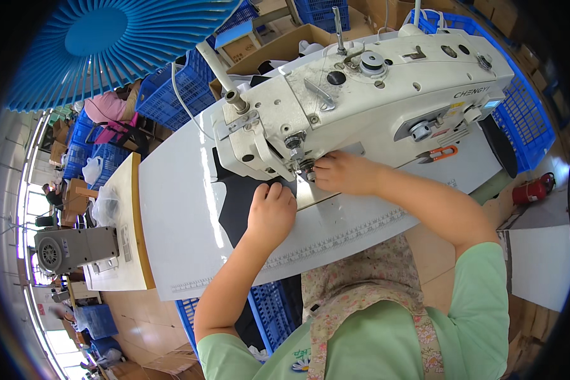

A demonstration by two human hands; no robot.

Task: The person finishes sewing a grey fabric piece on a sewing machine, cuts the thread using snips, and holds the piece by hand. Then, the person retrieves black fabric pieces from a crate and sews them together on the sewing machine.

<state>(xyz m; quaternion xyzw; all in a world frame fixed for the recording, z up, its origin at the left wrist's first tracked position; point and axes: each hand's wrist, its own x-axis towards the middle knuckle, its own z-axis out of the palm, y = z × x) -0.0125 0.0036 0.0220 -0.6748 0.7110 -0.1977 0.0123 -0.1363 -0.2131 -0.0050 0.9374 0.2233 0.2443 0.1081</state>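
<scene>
A white industrial sewing machine [386,104] stands before me on a pale table [177,209]. A piece of black fabric [235,199] lies on the table left of the needle area, its edge running under the machine head. My left hand [273,214] rests at the fabric just left of the needle, fingers curled down on its edge. Close against the presser foot [306,168], my right hand [343,173] has its fingers bent together in a pinch. Whatever is between those fingertips is hidden. Orange-handled thread snips [438,154] lie on the table, right of my right hand.
A printed ruler strip [335,241] runs along the table's near edge. A blue fan cage [120,50] looms at upper left. Blue crates [525,104] stand behind and right. A red fire extinguisher [532,189] is at far right; a grey motor [76,249] sits at left.
</scene>
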